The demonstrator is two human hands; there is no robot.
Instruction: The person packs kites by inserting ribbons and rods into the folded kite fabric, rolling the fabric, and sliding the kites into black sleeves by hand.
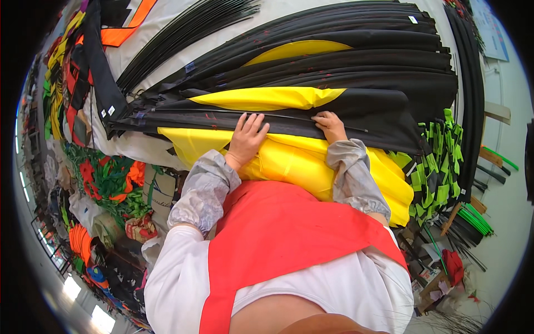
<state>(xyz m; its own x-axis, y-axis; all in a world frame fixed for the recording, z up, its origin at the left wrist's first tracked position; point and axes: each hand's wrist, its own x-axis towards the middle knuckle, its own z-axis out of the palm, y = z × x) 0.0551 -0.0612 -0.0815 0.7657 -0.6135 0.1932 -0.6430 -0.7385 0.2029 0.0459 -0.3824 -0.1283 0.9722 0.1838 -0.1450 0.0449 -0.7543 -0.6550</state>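
Observation:
A layered piece of black and yellow fabric [295, 158] lies along the table edge in front of me, its yellow part hanging over toward my red apron. Across its black strip runs a thin black rod [289, 116]. My left hand [247, 140] rests on the strip with its fingers stretched out, the tips at the rod. Farther right, my right hand [332, 128] has its fingers bent, thumb and forefinger closed at the rod. Beyond both hands, a yellow curved panel [272, 98] shows on the same black cloth.
Many stacked black fabric pieces [384, 58] fan out beyond my hands. A bundle of thin black rods [181, 42] lies at the far left. Black and lime-green strips [439, 161] hang at the right edge. Heaped coloured cloth scraps [114, 181] are at the left.

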